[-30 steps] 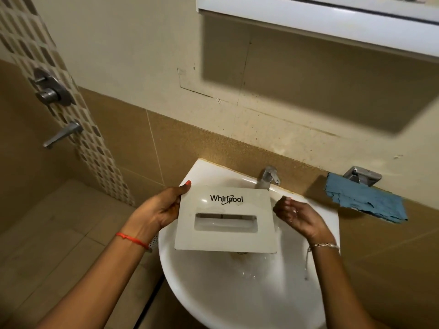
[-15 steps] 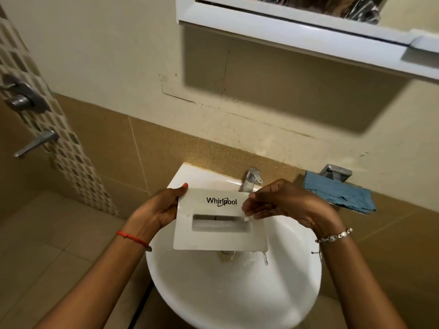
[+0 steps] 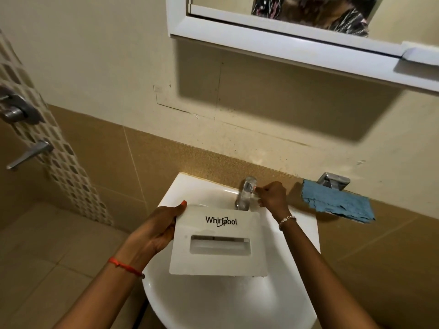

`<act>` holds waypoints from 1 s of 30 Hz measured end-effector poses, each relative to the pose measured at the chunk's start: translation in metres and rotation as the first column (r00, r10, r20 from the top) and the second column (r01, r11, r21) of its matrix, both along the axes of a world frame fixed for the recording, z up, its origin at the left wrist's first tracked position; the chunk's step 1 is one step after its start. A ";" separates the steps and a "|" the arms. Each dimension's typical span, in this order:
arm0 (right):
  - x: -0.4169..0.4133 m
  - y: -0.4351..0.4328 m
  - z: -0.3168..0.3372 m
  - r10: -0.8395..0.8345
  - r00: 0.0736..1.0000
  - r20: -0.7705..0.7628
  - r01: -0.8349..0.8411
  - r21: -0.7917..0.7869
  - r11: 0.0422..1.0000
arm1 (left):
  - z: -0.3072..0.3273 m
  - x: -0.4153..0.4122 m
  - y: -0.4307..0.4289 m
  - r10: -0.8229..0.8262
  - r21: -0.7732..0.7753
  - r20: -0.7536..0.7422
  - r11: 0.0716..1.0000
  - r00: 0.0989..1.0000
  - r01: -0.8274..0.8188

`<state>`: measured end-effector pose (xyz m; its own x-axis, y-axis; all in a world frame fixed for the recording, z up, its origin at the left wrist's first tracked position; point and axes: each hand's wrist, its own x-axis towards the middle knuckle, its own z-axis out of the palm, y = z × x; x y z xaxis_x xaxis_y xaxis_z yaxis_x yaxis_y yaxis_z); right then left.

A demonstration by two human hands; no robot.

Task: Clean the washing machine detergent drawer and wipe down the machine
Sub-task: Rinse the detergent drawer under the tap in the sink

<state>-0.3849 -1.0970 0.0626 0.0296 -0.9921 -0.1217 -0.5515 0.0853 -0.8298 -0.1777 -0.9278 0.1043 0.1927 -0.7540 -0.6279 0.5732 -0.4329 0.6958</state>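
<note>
Holding the white drawer (image 3: pixel 218 260) by its left edge, the left hand (image 3: pixel 156 231) has its fingers curled round it, above the white sink (image 3: pixel 237 305). Only the drawer's front shows, so I cannot tell what is inside. The right hand (image 3: pixel 273 195) has its fingers curled on the top of the tap (image 3: pixel 245 195). A blue cloth (image 3: pixel 337 205) hangs on the wall nearby.

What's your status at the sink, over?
Left grip holds detergent drawer over sink. Right grip pinches tap top. Nothing in the way; blue cloth hangs at right, untouched.
</note>
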 end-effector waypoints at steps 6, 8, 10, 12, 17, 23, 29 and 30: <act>0.010 -0.026 -0.023 0.057 0.979 -0.194 -0.063 -0.022 0.998 | 0.000 -0.001 0.003 -0.021 0.013 0.020 1.000 1.000 0.020; 0.016 -0.022 -0.017 0.051 0.976 -0.209 -0.055 -0.014 0.998 | 0.000 0.001 0.005 -0.007 0.008 0.007 1.000 1.000 0.007; 0.023 -0.021 -0.015 0.053 0.978 -0.200 -0.053 0.002 0.999 | 0.001 0.001 0.006 -0.001 0.011 0.003 1.000 1.000 0.000; 0.030 -0.022 -0.014 0.051 0.982 -0.183 -0.047 0.027 0.999 | 0.001 0.002 0.007 0.009 0.012 -0.001 1.000 1.000 -0.009; 0.031 -0.015 -0.005 0.000 0.996 -0.085 0.006 0.065 0.998 | -0.001 0.003 0.009 0.002 0.001 -0.010 1.000 1.000 -0.002; 0.012 0.019 0.013 0.155 0.977 0.147 -0.196 0.320 0.927 | 0.001 0.001 0.007 -0.018 -0.002 -0.017 1.000 1.000 0.018; -0.033 0.080 0.032 0.131 0.951 0.278 -0.238 0.393 0.888 | 0.002 0.001 -0.001 -0.041 -0.039 -0.007 0.998 0.999 0.040; -0.038 0.091 0.036 0.117 0.939 0.323 -0.250 0.412 0.876 | 0.002 0.000 -0.002 -0.046 -0.043 -0.006 0.998 0.999 0.046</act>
<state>-0.4230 -1.0057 0.0986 0.3048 -0.8088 -0.5030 -0.3445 0.3987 -0.8499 -0.1775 -0.9295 0.1058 0.1528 -0.7881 -0.5962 0.5581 -0.4291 0.7102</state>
